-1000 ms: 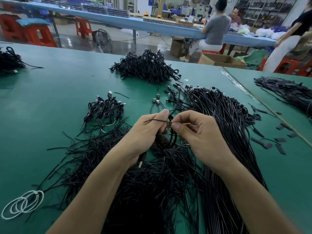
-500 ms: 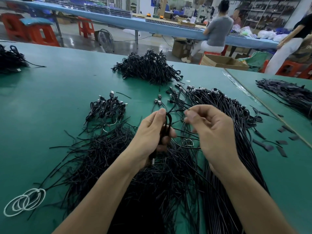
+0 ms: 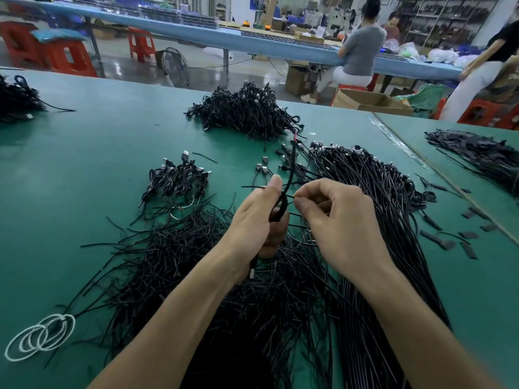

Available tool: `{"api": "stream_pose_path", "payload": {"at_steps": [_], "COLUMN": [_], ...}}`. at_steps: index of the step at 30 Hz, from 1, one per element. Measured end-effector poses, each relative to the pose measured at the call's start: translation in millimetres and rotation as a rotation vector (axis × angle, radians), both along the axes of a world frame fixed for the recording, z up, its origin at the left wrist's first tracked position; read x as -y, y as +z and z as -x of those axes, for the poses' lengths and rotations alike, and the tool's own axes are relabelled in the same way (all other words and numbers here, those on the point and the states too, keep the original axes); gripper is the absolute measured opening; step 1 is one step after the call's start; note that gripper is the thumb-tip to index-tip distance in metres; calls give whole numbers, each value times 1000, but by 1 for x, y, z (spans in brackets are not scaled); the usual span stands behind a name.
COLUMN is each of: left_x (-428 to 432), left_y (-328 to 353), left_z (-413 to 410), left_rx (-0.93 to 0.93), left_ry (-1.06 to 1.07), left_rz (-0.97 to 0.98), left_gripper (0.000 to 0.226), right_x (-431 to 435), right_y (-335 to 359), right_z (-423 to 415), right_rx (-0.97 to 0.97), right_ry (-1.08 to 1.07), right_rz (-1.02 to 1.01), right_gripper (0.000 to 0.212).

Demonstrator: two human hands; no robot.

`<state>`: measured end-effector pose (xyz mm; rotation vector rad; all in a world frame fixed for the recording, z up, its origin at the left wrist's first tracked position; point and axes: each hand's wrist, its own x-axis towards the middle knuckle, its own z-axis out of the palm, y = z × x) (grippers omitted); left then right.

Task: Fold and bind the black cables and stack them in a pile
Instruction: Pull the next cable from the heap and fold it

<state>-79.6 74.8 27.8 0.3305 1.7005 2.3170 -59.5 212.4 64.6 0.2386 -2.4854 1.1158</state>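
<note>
Your left hand [image 3: 258, 220] grips a folded black cable [image 3: 282, 209] upright above the heap of tie wires [image 3: 174, 254]. Its fingers curl round the folds, one tail rises past the thumb, and a plug [image 3: 252, 272] hangs below the palm. Your right hand [image 3: 339, 220] pinches a thin tie wire [image 3: 252, 187] at the cable's waist, thumb to forefinger. Judgement: the cable is light and limp but springy, so the folds will likely open if you slacken. Hold at mid-fold, just under the tie. The sheath looks smooth and may slip. The tie seems stiff enough to keep a twist, so take it close to the cable. Finished bundles [image 3: 177, 178] lie to the left on the green table [image 3: 84, 164], and unbound cables [image 3: 379, 192] lie to the right.
</note>
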Motion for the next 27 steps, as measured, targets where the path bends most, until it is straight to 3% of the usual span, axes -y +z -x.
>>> {"api": "stream_pose_path", "payload": {"at_steps": [6, 13, 18, 23, 27], "left_x": [2, -2, -2, 5, 6], "left_y": [0, 8, 10, 6, 6], "left_z": [0, -5, -7, -1, 2], "left_rx": [4, 11, -80, -168, -148], "left_ry": [-96, 86, 207, 299, 307], "left_rz": [-93, -77, 119, 355, 340], "left_gripper": [60, 54, 66, 72, 65], "right_x": [-2, 2, 5, 4, 2], "right_y": [9, 7, 5, 0, -4], "right_z": [-5, -10, -15, -15, -16], "right_rx": [70, -33, -140, -178, -262], "right_ry": [88, 113, 88, 103, 158], "right_rz": [-253, -472, -624, -557, -608], "right_gripper": [15, 16, 6, 21, 13]}}
